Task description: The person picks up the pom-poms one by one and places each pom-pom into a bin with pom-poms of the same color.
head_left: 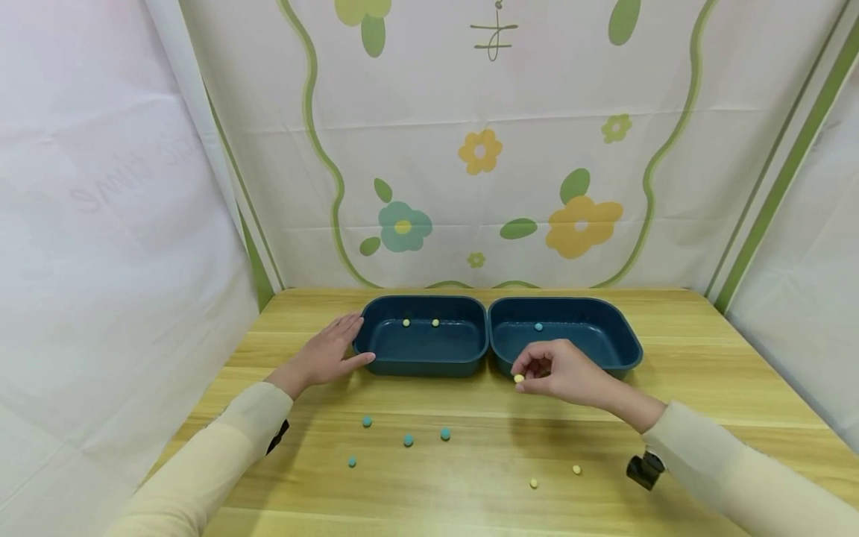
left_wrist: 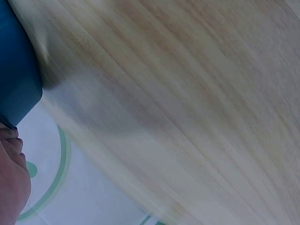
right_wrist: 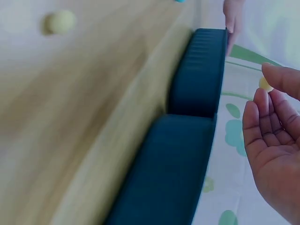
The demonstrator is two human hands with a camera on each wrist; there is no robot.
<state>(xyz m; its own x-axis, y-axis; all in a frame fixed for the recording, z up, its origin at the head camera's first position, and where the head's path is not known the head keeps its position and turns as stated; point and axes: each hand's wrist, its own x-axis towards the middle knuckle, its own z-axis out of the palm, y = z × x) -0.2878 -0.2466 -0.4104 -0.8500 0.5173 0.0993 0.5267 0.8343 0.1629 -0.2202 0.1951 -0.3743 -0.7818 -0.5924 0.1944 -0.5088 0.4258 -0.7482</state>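
My right hand (head_left: 567, 375) pinches a small yellow bead (head_left: 519, 379) between thumb and fingertips, in front of the right dark blue bin (head_left: 634, 350). In the right wrist view the same yellow bead (right_wrist: 266, 84) shows at the thumb tip. My left hand (head_left: 333, 350) rests on the left end of the left dark blue bin (head_left: 423, 368), fingers extended along its rim and thumb at its front corner. Two yellow beads (head_left: 406, 323) lie inside the left bin. One blue bead (head_left: 539, 327) lies in the right bin.
Several blue beads (head_left: 408, 441) are scattered on the wooden table (head_left: 470, 500), front left of centre. Two loose yellow beads (head_left: 576, 470) lie at front right. The bins stand side by side before a flowered cloth (head_left: 523, 164), with white cloth on both sides.
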